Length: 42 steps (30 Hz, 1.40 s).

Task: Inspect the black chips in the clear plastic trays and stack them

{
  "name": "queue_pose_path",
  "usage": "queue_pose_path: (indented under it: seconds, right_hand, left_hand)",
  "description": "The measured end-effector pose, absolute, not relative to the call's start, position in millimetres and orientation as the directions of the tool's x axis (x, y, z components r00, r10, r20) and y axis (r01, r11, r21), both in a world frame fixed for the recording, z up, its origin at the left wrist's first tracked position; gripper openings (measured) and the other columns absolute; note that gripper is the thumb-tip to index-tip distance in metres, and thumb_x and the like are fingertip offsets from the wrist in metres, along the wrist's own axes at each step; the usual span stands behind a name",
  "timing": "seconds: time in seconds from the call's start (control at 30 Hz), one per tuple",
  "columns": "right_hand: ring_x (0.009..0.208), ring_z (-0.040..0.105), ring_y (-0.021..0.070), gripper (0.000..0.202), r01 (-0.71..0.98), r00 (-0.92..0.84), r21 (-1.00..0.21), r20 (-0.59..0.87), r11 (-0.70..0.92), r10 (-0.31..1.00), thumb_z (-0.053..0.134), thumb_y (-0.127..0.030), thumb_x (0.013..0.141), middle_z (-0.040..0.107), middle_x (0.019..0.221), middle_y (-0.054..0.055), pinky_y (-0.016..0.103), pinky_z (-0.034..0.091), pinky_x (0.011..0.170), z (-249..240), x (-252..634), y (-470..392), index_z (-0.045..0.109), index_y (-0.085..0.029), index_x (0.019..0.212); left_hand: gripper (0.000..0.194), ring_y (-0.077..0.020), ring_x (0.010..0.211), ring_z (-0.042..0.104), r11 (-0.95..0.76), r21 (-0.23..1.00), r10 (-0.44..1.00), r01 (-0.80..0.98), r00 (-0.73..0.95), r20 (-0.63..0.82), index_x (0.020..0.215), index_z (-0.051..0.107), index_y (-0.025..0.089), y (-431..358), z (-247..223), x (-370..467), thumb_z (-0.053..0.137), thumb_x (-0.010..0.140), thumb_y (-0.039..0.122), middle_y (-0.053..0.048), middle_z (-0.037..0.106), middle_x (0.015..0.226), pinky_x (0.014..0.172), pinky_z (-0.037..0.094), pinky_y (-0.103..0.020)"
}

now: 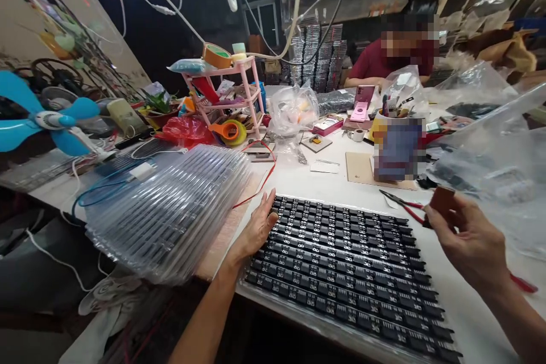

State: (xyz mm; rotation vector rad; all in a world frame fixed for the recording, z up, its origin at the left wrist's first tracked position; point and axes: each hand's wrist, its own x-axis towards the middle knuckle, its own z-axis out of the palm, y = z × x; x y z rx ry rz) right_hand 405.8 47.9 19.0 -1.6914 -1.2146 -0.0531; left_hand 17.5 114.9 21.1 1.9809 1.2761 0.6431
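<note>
Rows of small black electronic parts (336,256) with metal pins fill a clear plastic tray (273,294) on the table before me. My left hand (258,226) lies against the tray's left edge, its fingers stretched out and holding nothing. To the right of the tray, my right hand (471,242) is raised, thumb and fingers pinching a small flat brown piece (442,199); its material cannot be made out. Just behind that hand, red-handled pliers (401,201) lie on the table, partly hidden by the fingers.
A stack of clear plastic trays (170,210) stands at left, beside a blue fan (51,116). Behind are a pink shelf rack (243,82), a pink phone (362,103) and a brown board (358,166). Plastic bags (495,153) crowd the right. Another person (375,60) sits opposite.
</note>
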Motion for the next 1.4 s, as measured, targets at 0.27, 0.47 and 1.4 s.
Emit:
queue_pose_path:
  seconds: [0.27,0.47,1.4]
  right_hand:
    - [0.07,0.063,0.0202,0.047,0.745,0.45,-0.667,0.479,-0.02,0.754,0.057,-0.042,0.081,0.065,0.087,0.004,0.034,0.05,0.065,30.0,395.1,41.6,0.055,-0.022,0.123]
    - [0.064,0.059,0.0164,0.039,0.777,0.407,-0.629,0.519,0.014,0.751,0.056,-0.038,0.084,0.063,0.083,0.003,0.028,0.047,0.058,38.4,390.7,37.4,0.054,-0.02,0.119]
    - [0.067,0.064,0.0186,0.033,0.722,0.402,-0.688,0.506,0.075,0.763,0.05,-0.045,0.09,0.067,0.086,0.004,0.035,0.052,0.067,41.5,396.3,35.5,0.053,-0.021,0.113]
  left_hand:
    - [0.081,-0.0254,0.145,0.004,-0.309,0.762,0.909,0.57,0.413,0.06,0.15,0.013,0.023,119.1,15.7,13.9,0.022,0.085,0.071,-0.005,0.012,0.157,0.117,0.008,-0.046]
    - [0.081,-0.0246,0.145,0.005,-0.267,0.798,0.923,0.541,0.381,0.051,0.149,0.02,0.022,117.7,19.4,17.1,0.023,0.085,0.072,-0.004,0.015,0.157,0.118,0.005,-0.044]
    - [0.083,-0.0244,0.143,0.017,-0.197,0.866,0.939,0.46,0.343,0.031,0.149,0.02,0.019,125.1,15.9,15.6,0.028,0.086,0.071,-0.005,0.018,0.157,0.117,0.014,-0.038]
